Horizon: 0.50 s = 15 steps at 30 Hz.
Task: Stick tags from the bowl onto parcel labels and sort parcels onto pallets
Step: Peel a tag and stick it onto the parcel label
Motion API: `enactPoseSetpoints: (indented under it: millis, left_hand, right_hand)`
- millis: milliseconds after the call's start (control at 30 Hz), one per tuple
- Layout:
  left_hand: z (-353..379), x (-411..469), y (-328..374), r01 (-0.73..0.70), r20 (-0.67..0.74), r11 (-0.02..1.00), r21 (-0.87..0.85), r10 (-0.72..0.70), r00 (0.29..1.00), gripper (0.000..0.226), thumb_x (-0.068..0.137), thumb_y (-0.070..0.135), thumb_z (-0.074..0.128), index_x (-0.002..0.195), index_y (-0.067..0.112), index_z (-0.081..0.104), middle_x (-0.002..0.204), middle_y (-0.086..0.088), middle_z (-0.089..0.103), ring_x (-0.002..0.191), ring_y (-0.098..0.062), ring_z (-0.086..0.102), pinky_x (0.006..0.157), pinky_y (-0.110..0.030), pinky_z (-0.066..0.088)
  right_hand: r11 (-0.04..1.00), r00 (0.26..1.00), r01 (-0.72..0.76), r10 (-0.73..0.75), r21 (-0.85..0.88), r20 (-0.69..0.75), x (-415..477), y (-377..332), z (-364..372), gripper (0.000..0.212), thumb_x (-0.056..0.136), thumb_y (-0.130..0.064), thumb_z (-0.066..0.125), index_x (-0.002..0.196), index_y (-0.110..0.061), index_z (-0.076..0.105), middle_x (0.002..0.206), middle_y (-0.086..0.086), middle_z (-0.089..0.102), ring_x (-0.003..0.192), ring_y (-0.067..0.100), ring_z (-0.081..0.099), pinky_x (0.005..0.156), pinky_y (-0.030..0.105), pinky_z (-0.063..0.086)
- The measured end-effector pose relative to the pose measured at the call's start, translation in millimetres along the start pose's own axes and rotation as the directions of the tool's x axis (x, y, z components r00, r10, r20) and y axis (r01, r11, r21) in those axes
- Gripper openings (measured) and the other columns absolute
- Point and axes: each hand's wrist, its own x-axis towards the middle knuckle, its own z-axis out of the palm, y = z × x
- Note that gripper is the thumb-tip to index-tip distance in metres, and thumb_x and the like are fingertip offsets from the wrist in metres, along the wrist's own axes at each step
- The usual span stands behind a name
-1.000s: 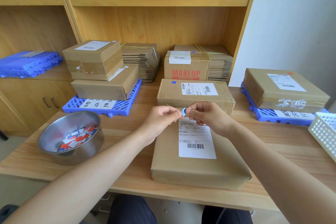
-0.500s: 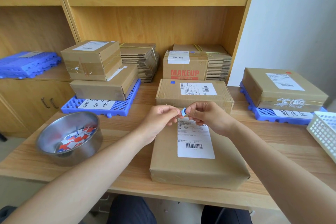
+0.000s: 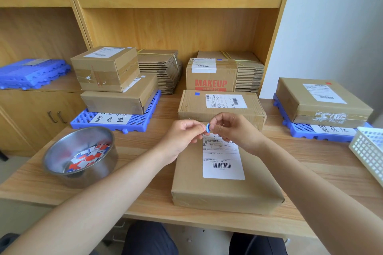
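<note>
Fingertips of the left hand (image 3: pixel 182 135) and the right hand (image 3: pixel 235 130) pinch a small blue tag (image 3: pixel 207 127) between them, just above the top edge of the label (image 3: pixel 222 158) on the near parcel (image 3: pixel 226 190). Hands, tag and the bowl (image 3: pixel 62 151) at left sit as they did a second ago.

1 head-worn wide-angle view, facing forward and down, close over the desk (image 3: pixel 310 151), shelving (image 3: pixel 170 33) at the far side
</note>
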Motion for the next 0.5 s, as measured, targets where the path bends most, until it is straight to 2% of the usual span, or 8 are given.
enactPoseSetpoints:
  millis: [67, 133, 200, 233, 300, 367, 433, 500]
  left_hand:
    - [1, 1, -1, 0.0, -0.047, 1.0, 0.017, 0.001, 0.999, 0.012, 0.096, 0.015, 0.064, 0.093, 0.011, 0.075, 0.087, -0.003, 0.076, 0.077, -0.009, 0.059, 0.076, -0.028, 0.047]
    - [1, 3, -2, 0.005, -0.102, 1.0, 0.02, -0.003, 0.995, 0.011, 0.095, 0.018, 0.066, 0.092, 0.014, 0.076, 0.091, -0.01, 0.076, 0.077, -0.008, 0.059, 0.076, -0.029, 0.047]
    - [2, 4, -2, 0.0, -0.137, 0.999, 0.036, 0.005, 0.991, 0.009, 0.094, 0.019, 0.068, 0.09, 0.018, 0.076, 0.094, -0.013, 0.075, 0.077, -0.007, 0.06, 0.077, -0.029, 0.048]
    - [3, 5, -2, -0.01, -0.148, 0.999, 0.051, 0.017, 0.989, 0.009, 0.094, 0.02, 0.068, 0.089, 0.02, 0.076, 0.091, -0.009, 0.075, 0.076, -0.006, 0.06, 0.077, -0.027, 0.048]
    - [4, 4, -1, -0.045, -0.15, 0.994, 0.095, 0.059, 0.987, 0.011, 0.095, 0.019, 0.068, 0.088, 0.02, 0.076, 0.077, 0.009, 0.072, 0.071, 0.002, 0.059, 0.074, -0.017, 0.047]
    - [6, 2, 1, -0.081, -0.139, 0.988, 0.128, 0.099, 0.985, 0.012, 0.096, 0.017, 0.066, 0.09, 0.016, 0.076, 0.065, 0.02, 0.068, 0.064, 0.009, 0.058, 0.067, -0.008, 0.043]
    - [6, 1, 0, -0.098, -0.145, 0.985, 0.143, 0.119, 0.982, 0.012, 0.097, 0.015, 0.066, 0.093, 0.012, 0.076, 0.065, 0.019, 0.069, 0.064, 0.01, 0.058, 0.068, -0.007, 0.042]
    - [6, -1, 0, -0.101, -0.15, 0.982, 0.159, 0.125, 0.981, 0.012, 0.096, 0.016, 0.066, 0.094, 0.012, 0.077, 0.075, 0.012, 0.073, 0.069, 0.009, 0.061, 0.075, -0.011, 0.045]
  right_hand:
    - [0.987, 0.994, 0.066, -0.079, -0.145, -0.082, 0, -3, 4, 0.009, 0.09, -0.024, 0.075, 0.089, -0.02, 0.067, 0.071, -0.017, 0.064, 0.059, 0.005, 0.047, 0.057, 0.017, 0.039]
    - [0.961, 0.987, 0.091, -0.122, -0.262, -0.102, 0, -4, 8, 0.009, 0.089, -0.027, 0.076, 0.085, -0.022, 0.07, 0.072, -0.02, 0.064, 0.059, 0.004, 0.047, 0.058, 0.016, 0.039]
    - [0.925, 0.984, 0.085, -0.137, -0.369, -0.116, 1, -4, 11, 0.009, 0.088, -0.034, 0.076, 0.083, -0.026, 0.073, 0.081, -0.019, 0.066, 0.063, 0.003, 0.051, 0.062, 0.016, 0.041]
    - [0.911, 0.981, 0.08, -0.144, -0.404, -0.131, 1, -4, 12, 0.01, 0.088, -0.036, 0.076, 0.083, -0.027, 0.074, 0.085, -0.018, 0.067, 0.066, 0.003, 0.052, 0.064, 0.016, 0.042]
    - [0.897, 0.974, 0.077, -0.161, -0.435, -0.161, 0, -5, 12, 0.012, 0.088, -0.039, 0.075, 0.083, -0.028, 0.072, 0.085, -0.017, 0.067, 0.068, 0.004, 0.053, 0.065, 0.014, 0.042]
    - [0.892, 0.971, 0.076, -0.168, -0.446, -0.171, -2, -7, 13, 0.011, 0.088, -0.038, 0.075, 0.084, -0.029, 0.072, 0.079, -0.019, 0.066, 0.067, 0.005, 0.053, 0.062, 0.013, 0.04]
    - [0.89, 0.971, 0.078, -0.169, -0.45, -0.167, -4, -9, 14, 0.009, 0.089, -0.037, 0.074, 0.083, -0.03, 0.072, 0.077, -0.021, 0.066, 0.068, 0.007, 0.054, 0.062, 0.014, 0.04]
    - [0.891, 0.971, 0.078, -0.171, -0.448, -0.17, -6, -11, 15, 0.009, 0.089, -0.036, 0.074, 0.081, -0.034, 0.07, 0.081, -0.021, 0.066, 0.069, 0.007, 0.056, 0.063, 0.015, 0.042]
